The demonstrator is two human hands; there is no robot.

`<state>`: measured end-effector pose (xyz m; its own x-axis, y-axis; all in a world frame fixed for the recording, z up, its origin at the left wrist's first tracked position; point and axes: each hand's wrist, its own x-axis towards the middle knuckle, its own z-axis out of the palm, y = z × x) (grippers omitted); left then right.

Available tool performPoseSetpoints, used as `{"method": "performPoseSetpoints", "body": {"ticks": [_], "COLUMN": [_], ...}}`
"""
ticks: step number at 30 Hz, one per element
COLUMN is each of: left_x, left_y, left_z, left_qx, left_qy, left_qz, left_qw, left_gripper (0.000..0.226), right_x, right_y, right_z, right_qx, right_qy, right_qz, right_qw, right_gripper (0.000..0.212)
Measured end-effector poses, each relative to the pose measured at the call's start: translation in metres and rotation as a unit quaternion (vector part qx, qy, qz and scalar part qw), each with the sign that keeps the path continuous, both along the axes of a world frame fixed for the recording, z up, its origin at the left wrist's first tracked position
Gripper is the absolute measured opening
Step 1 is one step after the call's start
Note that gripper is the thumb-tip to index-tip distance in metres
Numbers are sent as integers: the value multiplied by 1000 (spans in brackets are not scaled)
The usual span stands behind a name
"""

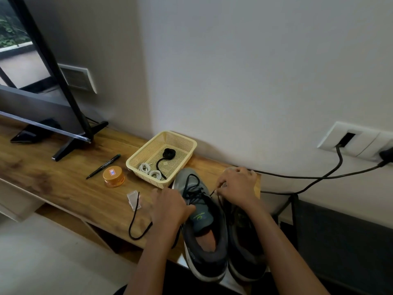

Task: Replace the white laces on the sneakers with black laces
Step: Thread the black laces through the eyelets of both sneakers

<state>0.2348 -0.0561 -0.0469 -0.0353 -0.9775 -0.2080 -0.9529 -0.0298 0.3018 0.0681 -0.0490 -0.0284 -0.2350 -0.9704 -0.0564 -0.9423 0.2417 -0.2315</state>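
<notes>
Head view: left hand [170,207] is curling fingers on the grey sneaker [202,222] at the bench [63,177] edge; right hand [238,186] is pinching the black lace [194,195] tip. A hard tug is likely risking dragging the overhanging sneaker off.

wooden bench [63,188] | holds: sneakers [204,237]; basket [127,163]; pen [103,166]; jar [113,176]; black lace [134,213]

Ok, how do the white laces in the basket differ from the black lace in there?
The white laces are two tight coils at the basket's near corner; the black lace is one coil farther back, with a loose tail. Both lie inside the basket.
</notes>
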Motion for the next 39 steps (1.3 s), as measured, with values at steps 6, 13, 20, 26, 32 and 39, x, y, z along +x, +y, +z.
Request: {"method": "performPoseSetpoints", "body": {"ticks": [6, 13, 20, 26, 32, 39], "left_x": [3, 0, -2, -1, -1, 0], "left_y": [-9, -8, -2, -6, -8, -7], "left_z": [-11, -11, -7, -10, -9, -1], "left_qx": [20, 15, -2, 8, 21, 33], "left_qy": [37, 49, 6, 39, 49, 48], "left_qz": [8, 18, 18, 35, 38, 37], "left_qw": [999, 999, 1000, 999, 998, 998], "left_gripper": [34, 28, 35, 28, 27, 28], "right_x": [-30, -29, -5, -5, -29, -51], "right_y": [0, 0, 0, 2, 5, 9], "right_z": [-1, -2, -5, -4, -1, 2], "right_qx": [-82, -119, 43, 52, 46, -13], "right_qy": [2, -31, -73, -84, -18, 36], "right_qz": [-242, -144, 83, 63, -48, -267], "right_qw": [967, 982, 993, 993, 998, 963], "right_gripper": [26, 31, 13, 9, 8, 27]}}
